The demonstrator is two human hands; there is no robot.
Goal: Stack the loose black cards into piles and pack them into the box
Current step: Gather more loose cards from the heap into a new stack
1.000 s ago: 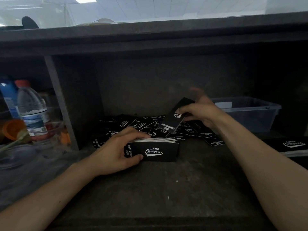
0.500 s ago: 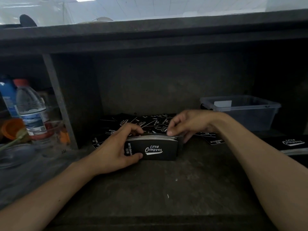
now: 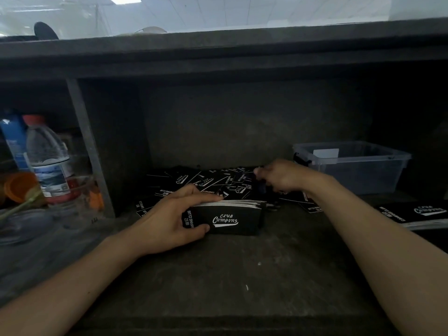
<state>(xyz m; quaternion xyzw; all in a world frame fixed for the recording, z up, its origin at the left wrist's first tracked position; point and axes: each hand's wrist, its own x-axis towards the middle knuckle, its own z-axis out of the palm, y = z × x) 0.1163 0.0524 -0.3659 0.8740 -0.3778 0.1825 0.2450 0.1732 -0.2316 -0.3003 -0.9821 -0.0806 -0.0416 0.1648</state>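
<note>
Head view, and I start with the clear plastic box (image 3: 351, 170), just right of and behind the right hand (image 3: 283, 178). A white slip (image 3: 326, 153) shows at its far wall; I cannot tell whether it lies inside or is stuck on.

The left hand (image 3: 167, 221) grips the card stack (image 3: 232, 218), which stands on edge on the table (image 3: 242, 275). Its fingers (image 3: 206, 196) lie along the top and the thumb presses the printed face.

Right behind those fingers the loose cards (image 3: 206, 183) lie scattered and overlapping. The right hand hangs over them, curled and blurred, so I cannot tell if it holds a card.

Far right of it lies a second pile (image 3: 417, 213). Left of the left hand, past an upright divider (image 3: 89, 146), stand a water bottle (image 3: 47, 161) and an orange cup (image 3: 19, 187).
</note>
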